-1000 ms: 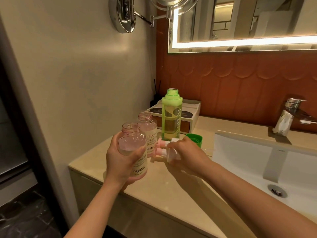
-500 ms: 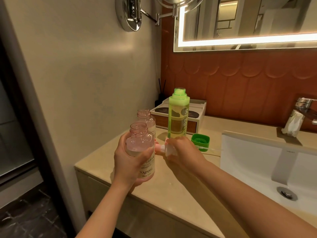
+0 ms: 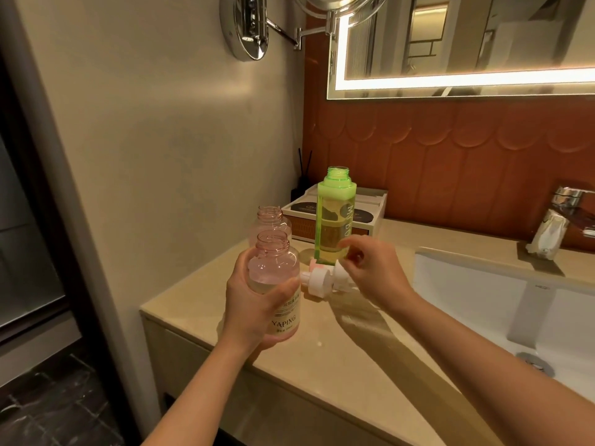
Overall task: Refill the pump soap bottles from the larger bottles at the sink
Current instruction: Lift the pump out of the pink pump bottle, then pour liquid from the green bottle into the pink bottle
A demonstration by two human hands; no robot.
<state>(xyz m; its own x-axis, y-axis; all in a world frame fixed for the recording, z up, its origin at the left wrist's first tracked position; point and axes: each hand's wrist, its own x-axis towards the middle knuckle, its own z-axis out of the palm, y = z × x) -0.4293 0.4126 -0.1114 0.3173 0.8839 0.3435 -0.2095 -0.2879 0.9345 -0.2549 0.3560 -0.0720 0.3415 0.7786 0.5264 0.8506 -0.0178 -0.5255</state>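
**Pink bottle in hand, caps off**

Grips an uncapped pink bottle (image 3: pixel 273 280) upright in the left hand (image 3: pixel 254 305), over the counter (image 3: pixel 322 355). Further right: pump heads (image 3: pixel 317 280) lying flat, uncapped green bottle (image 3: pixel 335 220) standing behind. Curls the right hand (image 3: pixel 375 273) beside them; cannot tell whether pinching anything.

I count two pink bottles — the near pink bottle (image 3: pixel 273 281) and the far pink bottle (image 3: pixel 271 220) behind it. There is one green bottle (image 3: pixel 335 214). Two pump heads (image 3: pixel 317 280), as far as I can see. Two hands — the left hand (image 3: pixel 254 304) and the right hand (image 3: pixel 376 275). Also one box (image 3: pixel 299 217), one faucet (image 3: pixel 566 204), one sink (image 3: pixel 467 284) and one lit mirror (image 3: pixel 467 43).
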